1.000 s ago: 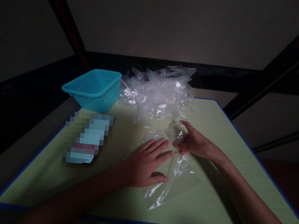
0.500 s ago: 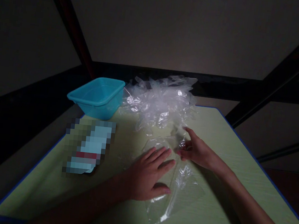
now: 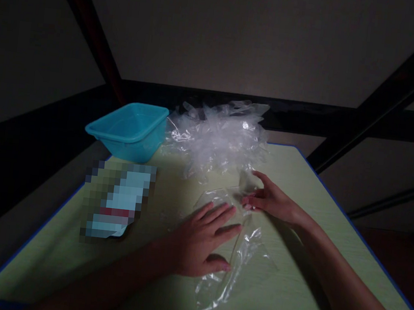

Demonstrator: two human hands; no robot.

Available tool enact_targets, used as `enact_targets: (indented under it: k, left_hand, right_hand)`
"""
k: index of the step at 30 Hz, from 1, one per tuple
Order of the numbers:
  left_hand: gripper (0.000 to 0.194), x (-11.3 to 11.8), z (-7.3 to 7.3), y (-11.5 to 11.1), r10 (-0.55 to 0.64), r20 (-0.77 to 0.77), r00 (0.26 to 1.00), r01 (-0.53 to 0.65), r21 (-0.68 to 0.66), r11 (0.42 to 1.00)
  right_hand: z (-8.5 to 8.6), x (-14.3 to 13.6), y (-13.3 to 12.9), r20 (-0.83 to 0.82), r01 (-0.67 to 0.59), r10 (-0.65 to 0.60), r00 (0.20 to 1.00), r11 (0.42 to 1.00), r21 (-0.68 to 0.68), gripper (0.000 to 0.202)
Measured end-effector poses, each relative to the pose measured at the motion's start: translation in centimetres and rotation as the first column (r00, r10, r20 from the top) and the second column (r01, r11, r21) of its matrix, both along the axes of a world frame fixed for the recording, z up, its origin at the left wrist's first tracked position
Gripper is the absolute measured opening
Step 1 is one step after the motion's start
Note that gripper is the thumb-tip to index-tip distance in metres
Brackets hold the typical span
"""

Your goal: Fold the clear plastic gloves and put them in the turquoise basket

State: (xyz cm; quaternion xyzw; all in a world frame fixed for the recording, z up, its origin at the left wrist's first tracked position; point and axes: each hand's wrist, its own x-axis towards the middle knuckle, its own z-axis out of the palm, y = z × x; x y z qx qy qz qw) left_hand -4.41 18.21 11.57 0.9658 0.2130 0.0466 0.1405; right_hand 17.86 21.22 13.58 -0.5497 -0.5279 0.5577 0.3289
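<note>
A clear plastic bag [image 3: 254, 263] lies spread on the table in front of me, wrinkled and shiny along a lengthwise fold. My left hand [image 3: 207, 241] rests flat across the bag's left part, fingers spread, holding nothing. At the bag's upper right edge, my right hand [image 3: 261, 198] has its thumb and curled fingers closed on the plastic, while the index finger stretches out away from them. Just beyond both hands sits a heap of crumpled clear plastic bags [image 3: 220, 136].
A blue plastic basin [image 3: 130, 139] stands at the table's far left corner. In front of it lies a pixelated, light-blue flat object [image 3: 128, 196]. The pale green table [image 3: 318, 226] has a blue edge. Behind it rises a wall with dark bars.
The view has shifted slightly, so everything sits a little further left. The bag's fold looks more crinkled near its lower end. Both hands keep nearly the same places on it.
</note>
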Motion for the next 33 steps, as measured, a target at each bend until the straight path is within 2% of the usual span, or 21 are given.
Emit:
enact_targets:
  k: [5, 11, 16, 20, 23, 25, 27, 29, 31, 33]
  left_hand:
    - [0.069, -0.2, -0.1, -0.2, -0.027, 0.019, 0.999, 0.026, 0.009, 1.0]
    - [0.068, -0.4, -0.3, -0.5, -0.103, 0.075, 0.992, 0.104, 0.002, 0.995]
    - [0.068, -0.4, -0.2, -0.6, -0.151, 0.103, 0.983, 0.154, -0.02, 0.988]
    - [0.068, -0.4, -0.2, -0.6, -0.155, 0.105, 0.982, 0.157, -0.017, 0.987]
    - [0.068, -0.4, -0.3, -0.6, -0.154, 0.094, 0.984, 0.156, -0.014, 0.988]
    - [0.069, -0.5, -0.3, -0.7, -0.151, 0.092, 0.984, 0.152, -0.006, 0.988]
    - [0.069, -0.5, -0.2, -0.7, -0.149, 0.099, 0.984, 0.149, 0.011, 0.989]
    - [0.069, -0.4, -0.1, -0.8, -0.166, 0.108, 0.98, 0.162, 0.046, 0.986]
    - [0.067, -0.3, 0.1, -0.8, -0.212, 0.116, 0.97, 0.201, 0.102, 0.974]
    - [0.061, -0.1, 0.1, -0.8, -0.28, 0.163, 0.946, 0.253, 0.167, 0.953]
  right_hand:
    - [-0.3, 0.0, 0.1, -0.045, 0.023, -0.024, 0.999, 1.0, -0.017, 0.088]
    - [-0.7, -1.0, 0.1, -0.163, 0.142, -0.143, 0.976, 0.99, -0.021, 0.101]
    - [-0.8, -1.5, 0.4, -0.223, 0.195, -0.174, 0.959, 0.978, 0.076, 0.104]
    - [-1.1, -0.9, 0.9, -0.121, 0.263, -0.243, 0.963, 0.943, 0.204, 0.108]
    - [-1.1, -0.1, 1.0, 0.098, 0.252, -0.31, 0.946, 0.89, 0.381, 0.099]
    - [-0.6, 0.3, 0.7, 0.226, 0.208, -0.387, 0.894, 0.805, 0.556, 0.088]
    - [0.2, 0.4, 0.3, 0.287, 0.114, -0.416, 0.863, 0.714, 0.691, 0.068]
    - [1.3, 0.4, -0.2, 0.352, -0.05, -0.295, 0.888, 0.7, 0.712, 0.036]
    - [2.1, 0.2, -0.7, 0.44, -0.274, -0.04, 0.897, 0.731, 0.625, 0.008]
    - [2.4, 0.1, -1.0, 0.498, -0.467, 0.204, 0.843, 0.738, 0.487, 0.006]
